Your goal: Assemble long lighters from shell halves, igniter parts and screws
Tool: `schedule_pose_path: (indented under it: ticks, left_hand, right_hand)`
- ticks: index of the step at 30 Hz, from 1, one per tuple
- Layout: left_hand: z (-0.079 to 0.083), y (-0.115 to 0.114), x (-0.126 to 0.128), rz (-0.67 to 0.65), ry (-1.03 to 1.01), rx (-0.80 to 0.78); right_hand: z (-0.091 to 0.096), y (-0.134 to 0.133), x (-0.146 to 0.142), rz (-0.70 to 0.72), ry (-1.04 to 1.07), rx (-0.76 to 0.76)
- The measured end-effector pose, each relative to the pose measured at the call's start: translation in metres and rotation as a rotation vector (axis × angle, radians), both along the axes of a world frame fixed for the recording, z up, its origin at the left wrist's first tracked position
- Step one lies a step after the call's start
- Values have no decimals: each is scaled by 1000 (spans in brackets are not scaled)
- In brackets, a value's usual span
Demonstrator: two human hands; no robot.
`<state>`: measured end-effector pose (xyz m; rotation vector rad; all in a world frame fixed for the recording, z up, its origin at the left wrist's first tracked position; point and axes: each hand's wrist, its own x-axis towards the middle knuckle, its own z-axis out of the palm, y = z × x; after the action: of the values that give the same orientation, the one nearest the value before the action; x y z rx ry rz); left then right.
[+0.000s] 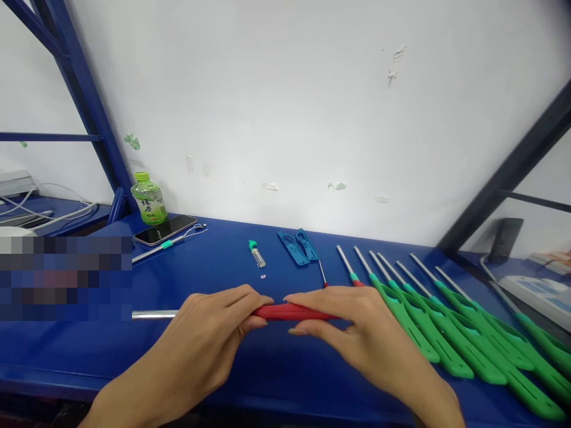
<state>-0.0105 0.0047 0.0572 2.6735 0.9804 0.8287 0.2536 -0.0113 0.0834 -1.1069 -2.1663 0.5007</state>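
Observation:
Both of my hands hold a red long-reach lighter [292, 312] level above the blue table. My left hand [209, 333] pinches its left part, near where a metal tube [154, 315] runs out to the left. The thumb and fingers of my right hand [357, 333] close around the other end, covering much of the red body. Behind my hands lie two blue plastic shell halves [298, 246] and a small clear fuel tank [257, 257] with a green top. A thin metal rod with a red end [323, 274] lies beside the shells.
Several green long-reach lighters [428, 315] lie in a row on the right. At the back left, a green-capped bottle [149, 199] stands beside a phone [166, 230]. A metal tube with wires [167, 244] lies in front of the phone. Blue table [214, 267] meets a white wall.

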Motion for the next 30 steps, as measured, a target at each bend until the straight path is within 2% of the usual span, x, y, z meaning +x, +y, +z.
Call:
schedule_pose_path:
  ticks: [6,14,17,21,23,26,30]
  left_hand:
    - [-13,13,-3,52,88,-27]
    - [-28,33,-15,11,54,-277]
    - [-33,42,-21,-3,78,-316]
    - [-40,47,-20,-4,74,-319]
    - [-39,45,-17,6,75,-317]
    - [-33,39,-11,38,114,-309]
    - [-26,32,-8,51,195,-253]
  right_hand:
    - [3,2,0,-62,-73,-84]
    - [-4,5,8,-151,-171,-148]
    - [-5,10,24,-247,-183,-98]
    - [-13,23,45,-425,-338,-130]
    - [-20,30,49,-450,-397,-157]
    - [-31,37,45,-411,-413,-190]
    - [-36,36,34,-368,-431,-226]
